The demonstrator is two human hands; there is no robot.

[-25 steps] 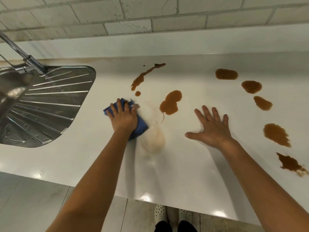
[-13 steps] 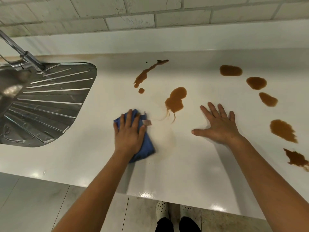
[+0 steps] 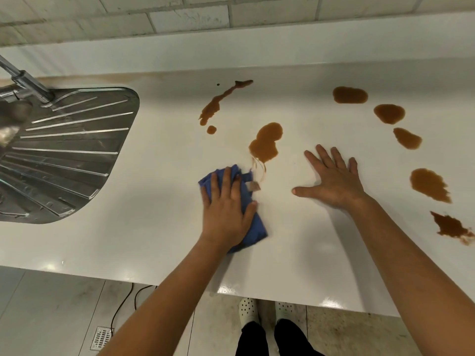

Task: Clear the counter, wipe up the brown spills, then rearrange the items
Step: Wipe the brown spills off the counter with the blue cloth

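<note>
The left hand [image 3: 226,214] lies flat on a bunched blue cloth [image 3: 250,227], fingers straight and a little spread, the thumb against the cloth's right edge; its grip is a downward press, not a pinch. The cloth sits on the white worktop [image 3: 154,196] near the middle, just below and left of the central brown puddle [image 3: 266,143], whose thin trailing streaks reach down to a stained corner of the cloth by the fingertips. The right hand [image 3: 334,181] is planted palm-down on the bare worktop beside it, fingers splayed and holding nothing, likely as a brace. Farther out, a long streaky spill [image 3: 218,104] with a small drop beneath lies toward the back wall, and five more brown patches [image 3: 389,113] curve down the right side. A steel drainboard [image 3: 64,150] with a tap sits at the left. The cloth looks soft, light and limp, so it should bunch and slide under a flat palm; pressing over its middle with spread fingers would keep it from rolling up. The liquid looks thin and the glossy surface slick, so it may smear before it soaks in. Wiping appears only just underway.
</note>
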